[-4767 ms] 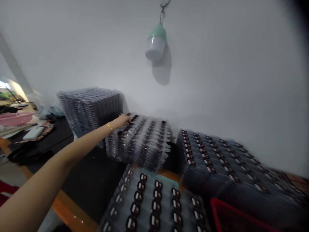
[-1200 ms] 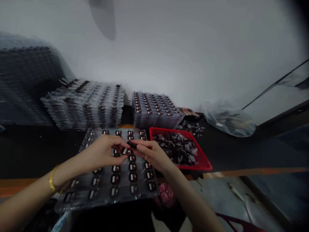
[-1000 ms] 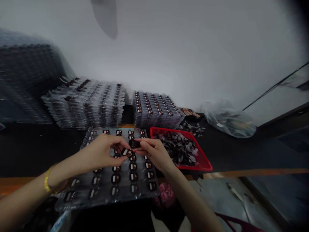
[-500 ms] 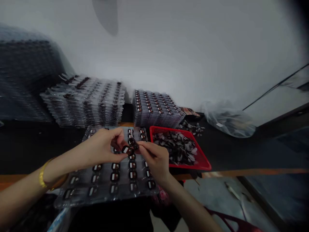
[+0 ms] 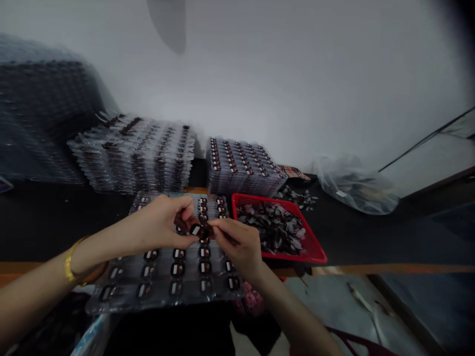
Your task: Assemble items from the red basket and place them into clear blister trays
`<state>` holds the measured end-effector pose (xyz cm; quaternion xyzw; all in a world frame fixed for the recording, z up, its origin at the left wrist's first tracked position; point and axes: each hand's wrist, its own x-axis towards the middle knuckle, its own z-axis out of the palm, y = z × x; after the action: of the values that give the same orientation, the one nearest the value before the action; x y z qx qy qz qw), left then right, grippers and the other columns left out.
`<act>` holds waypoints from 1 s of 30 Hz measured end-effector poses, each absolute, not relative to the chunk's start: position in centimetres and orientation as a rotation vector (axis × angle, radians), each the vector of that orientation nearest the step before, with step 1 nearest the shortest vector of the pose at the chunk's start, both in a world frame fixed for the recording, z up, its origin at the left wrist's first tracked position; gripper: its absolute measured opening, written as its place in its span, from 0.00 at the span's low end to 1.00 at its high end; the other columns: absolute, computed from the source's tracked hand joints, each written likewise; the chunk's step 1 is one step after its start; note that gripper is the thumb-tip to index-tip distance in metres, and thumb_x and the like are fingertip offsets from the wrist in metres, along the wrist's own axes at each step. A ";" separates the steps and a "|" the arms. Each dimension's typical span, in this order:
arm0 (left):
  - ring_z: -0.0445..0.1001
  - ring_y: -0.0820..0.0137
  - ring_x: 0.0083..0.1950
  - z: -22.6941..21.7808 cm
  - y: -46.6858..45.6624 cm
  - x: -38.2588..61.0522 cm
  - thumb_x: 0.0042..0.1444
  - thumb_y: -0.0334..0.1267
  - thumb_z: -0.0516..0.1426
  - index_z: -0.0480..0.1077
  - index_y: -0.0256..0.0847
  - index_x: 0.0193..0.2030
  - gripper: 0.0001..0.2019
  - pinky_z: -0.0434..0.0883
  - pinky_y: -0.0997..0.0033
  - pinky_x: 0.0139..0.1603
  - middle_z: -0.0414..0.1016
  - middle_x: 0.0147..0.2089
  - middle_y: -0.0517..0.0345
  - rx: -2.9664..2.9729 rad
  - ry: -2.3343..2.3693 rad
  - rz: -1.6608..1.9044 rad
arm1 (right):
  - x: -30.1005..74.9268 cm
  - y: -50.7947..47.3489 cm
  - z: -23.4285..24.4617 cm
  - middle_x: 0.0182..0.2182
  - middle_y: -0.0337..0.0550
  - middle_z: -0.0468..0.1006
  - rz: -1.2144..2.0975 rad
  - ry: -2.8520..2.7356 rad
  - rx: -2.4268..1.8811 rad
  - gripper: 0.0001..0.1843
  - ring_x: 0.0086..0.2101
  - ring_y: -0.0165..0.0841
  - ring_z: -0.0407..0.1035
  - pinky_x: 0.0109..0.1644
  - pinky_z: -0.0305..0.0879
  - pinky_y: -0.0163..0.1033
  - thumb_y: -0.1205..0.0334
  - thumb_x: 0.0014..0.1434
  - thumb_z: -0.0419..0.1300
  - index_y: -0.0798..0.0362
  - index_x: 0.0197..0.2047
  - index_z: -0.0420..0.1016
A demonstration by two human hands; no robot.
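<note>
Between the thumb and fingers of my left hand (image 5: 165, 222) is a small round dark part (image 5: 196, 230) with a white patch. My right hand (image 5: 239, 244) pinches a small dark piece against its right side; fingertips hide most of that piece, so I cannot tell its kind. Both hands are above a clear plastic tray (image 5: 159, 288), where rows of similar dark parts with white patches sit in pockets. My left forearm covers part of the tray's left side.
Right of the tray stands a red basket (image 5: 318, 252) heaped with dark and clear pieces. Behind are a stack of filled trays (image 5: 243, 168), a taller stack (image 5: 137, 158) and another at far left (image 5: 40, 113). A clear plastic bag (image 5: 358, 188) lies at the right.
The round part and the small dark piece have come closer together between my fingertips. The whole view has shifted slightly; both hands stay over the tray.
</note>
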<state>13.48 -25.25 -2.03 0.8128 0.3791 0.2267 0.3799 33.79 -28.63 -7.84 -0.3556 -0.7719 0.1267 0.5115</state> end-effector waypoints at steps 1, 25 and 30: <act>0.68 0.77 0.27 -2.0 -25.2 13.5 0.45 0.37 0.62 0.52 0.42 0.26 0.17 0.64 0.81 0.26 0.70 0.26 0.69 2.094 0.973 0.582 | 33.8 -28.6 -7.8 0.33 0.39 0.83 0.300 -1.863 -0.844 0.12 0.32 0.30 0.78 0.38 0.75 0.32 0.70 0.62 0.56 0.48 0.42 0.80; 0.65 0.77 0.27 -2.5 -24.9 13.5 0.46 0.38 0.62 0.54 0.42 0.27 0.16 0.63 0.79 0.27 0.68 0.26 0.68 2.139 0.970 0.565 | 34.3 -28.4 -7.8 0.34 0.42 0.84 0.225 -1.929 -0.781 0.11 0.33 0.30 0.79 0.40 0.77 0.31 0.70 0.62 0.57 0.50 0.41 0.80; 0.67 0.76 0.28 -2.8 -24.9 13.7 0.46 0.36 0.62 0.52 0.42 0.27 0.18 0.65 0.79 0.27 0.70 0.27 0.67 2.080 0.935 0.615 | 34.5 -28.3 -7.9 0.35 0.42 0.84 0.172 -1.958 -0.741 0.12 0.34 0.30 0.79 0.40 0.77 0.31 0.70 0.63 0.56 0.49 0.44 0.79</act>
<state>13.69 -24.87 -2.82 0.8144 0.3663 0.2407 0.3802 34.50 -28.31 -7.90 -0.3059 -0.8086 0.0710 0.4975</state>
